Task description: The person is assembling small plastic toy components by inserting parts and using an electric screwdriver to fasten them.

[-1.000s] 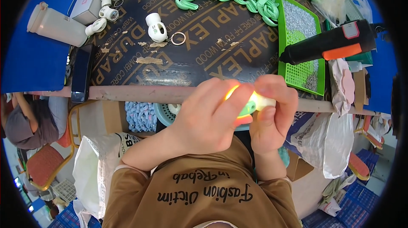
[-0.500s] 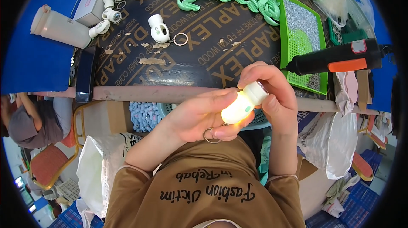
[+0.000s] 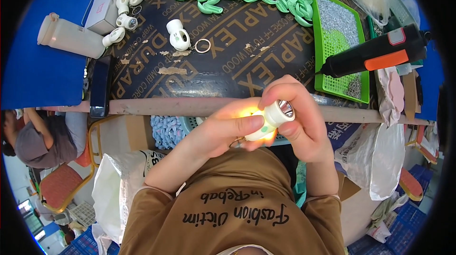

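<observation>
1. Head view: we pinch a small white flashlight (image 3: 271, 119), lit, between both hands near the table edge (image 3: 142, 106).
2. Our left hand (image 3: 223, 131) and right hand (image 3: 299, 117) curl their fingers closed around it.

Both the left hand (image 3: 223, 134) and right hand (image 3: 299, 122) grip a small glowing white flashlight (image 3: 271, 119) below the table edge (image 3: 190, 105).

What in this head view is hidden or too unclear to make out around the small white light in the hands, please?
- White light: body mostly hidden by left hand and right hand; its glow washes out detail.
- Ring beneath it: mostly behind the left fingers.
- Green tray contents: too small to identify.
- Pale blue pieces under the table edge: partly hidden.
</observation>
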